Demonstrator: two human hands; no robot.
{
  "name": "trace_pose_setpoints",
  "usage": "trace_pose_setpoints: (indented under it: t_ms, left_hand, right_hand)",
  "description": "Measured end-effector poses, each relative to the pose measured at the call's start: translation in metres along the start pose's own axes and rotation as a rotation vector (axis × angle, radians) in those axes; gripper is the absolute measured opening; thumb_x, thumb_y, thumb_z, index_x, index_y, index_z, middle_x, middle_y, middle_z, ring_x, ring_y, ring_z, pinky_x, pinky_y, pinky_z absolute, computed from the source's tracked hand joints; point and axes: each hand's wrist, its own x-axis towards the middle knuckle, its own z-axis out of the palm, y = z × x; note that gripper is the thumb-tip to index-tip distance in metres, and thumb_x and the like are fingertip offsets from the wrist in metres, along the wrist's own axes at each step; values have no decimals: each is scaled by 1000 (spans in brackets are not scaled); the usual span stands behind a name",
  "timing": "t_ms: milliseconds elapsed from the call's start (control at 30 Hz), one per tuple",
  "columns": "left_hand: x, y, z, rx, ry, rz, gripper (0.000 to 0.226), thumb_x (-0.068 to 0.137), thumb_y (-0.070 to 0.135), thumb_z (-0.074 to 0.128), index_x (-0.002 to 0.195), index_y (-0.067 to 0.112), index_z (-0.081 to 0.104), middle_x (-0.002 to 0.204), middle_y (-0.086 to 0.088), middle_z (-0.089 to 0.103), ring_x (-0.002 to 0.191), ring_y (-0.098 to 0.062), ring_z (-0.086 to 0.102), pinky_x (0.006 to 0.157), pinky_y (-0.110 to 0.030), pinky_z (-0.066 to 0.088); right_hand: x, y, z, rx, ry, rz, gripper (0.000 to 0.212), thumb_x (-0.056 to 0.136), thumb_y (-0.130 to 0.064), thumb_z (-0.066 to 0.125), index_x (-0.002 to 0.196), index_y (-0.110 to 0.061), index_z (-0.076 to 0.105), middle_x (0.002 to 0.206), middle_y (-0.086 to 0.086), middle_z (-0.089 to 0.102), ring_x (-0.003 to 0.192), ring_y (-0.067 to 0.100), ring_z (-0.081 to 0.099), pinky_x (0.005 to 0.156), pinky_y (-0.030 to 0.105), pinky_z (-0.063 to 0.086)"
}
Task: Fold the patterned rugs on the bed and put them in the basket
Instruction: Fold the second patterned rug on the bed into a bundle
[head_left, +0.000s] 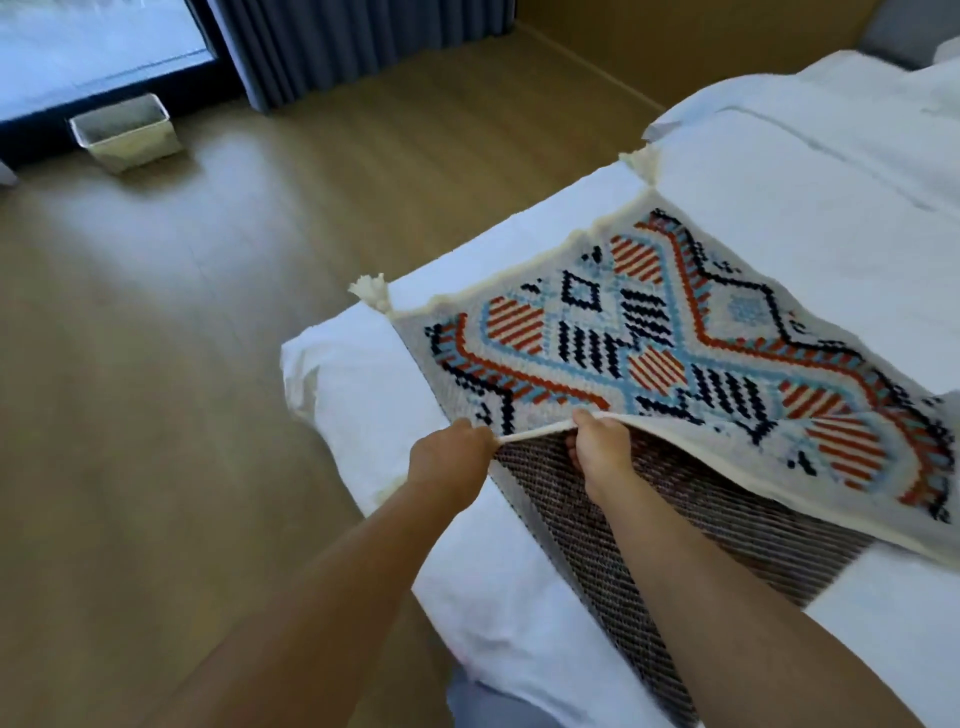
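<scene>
**Both hands grip the rug's near edge, lifted off the bed**

Centre-right of the frame: the woven rug with its cream ground and orange, navy and light-blue geometric pattern (675, 332) lies across the white-sheeted bed (810, 218), its far portion flat on the sheet, its near edge raised. That raised edge exposes a dark, brown-grey ribbed weave (675, 530) beneath, running toward the lower middle of the frame; whether this is the rug's own underside or a second piece under it, I cannot tell. Cream tassels hang at the rug's corners, one at the bed's left edge (371, 293) and one further up near the centre-right (644, 163).

The left hand (447, 457) is closed in a pinch on the cream border at the rug's near corner, knuckles up. Just beside it, the right hand (600, 447) clamps the same border, thumb on top of the patterned face and fingers tucked under the fabric. The two hands sit close together, the short strip of edge between them pulled taut. Both bare forearms reach up from the bottom of the frame.

Well apart from the bed, in the upper left, a pale rectangular open-topped basket (127, 132) stands on the light wooden floor (182, 338), beside a dark-framed window and grey-blue pleated curtains (358, 47).
</scene>
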Motion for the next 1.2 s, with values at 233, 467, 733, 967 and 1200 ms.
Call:
trace_pose_setpoints:
  t_ms: [233,467,733,967,1200]
  left_hand:
    - [92,-95,-32,-16,-43,-5,23,99,27,38,108,19,58,104,-5,54,92,-27,59,72,-38,49]
    - [211,-206,-39,31,-181,150,25,99,25,37,105,17,60,104,-5,55,93,-27,58,70,-36,48]
    - [330,-280,-25,176,-283,411,33,99,36,36,106,19,63,109,-8,51,103,-27,51,73,-35,39]
    - [347,-294,10,241,-236,548,30,94,18,40,120,25,53,112,-2,57,103,-25,53,68,-31,38]
    - [355,-316,11,389,-246,577,26,92,14,40,113,16,55,108,-5,59,101,-27,56,66,-31,37]
  right_hand:
    - [44,-56,103,-66,10,17,28,94,-28,50,108,-4,55,71,4,50,59,15,46,51,26,36]
    - [97,-83,205,-251,143,-47,42,94,-29,50,58,-11,41,58,6,42,49,19,40,49,28,30]
    - [173,-98,296,-502,303,59,38,95,-29,43,62,-10,42,65,5,44,55,20,44,52,28,33]
    - [199,-99,320,-653,290,119,38,96,-30,40,101,1,60,106,19,64,85,30,58,67,31,37]
    - [212,-101,351,-627,239,130,40,95,-31,40,101,3,61,106,21,64,91,32,60,71,28,36]
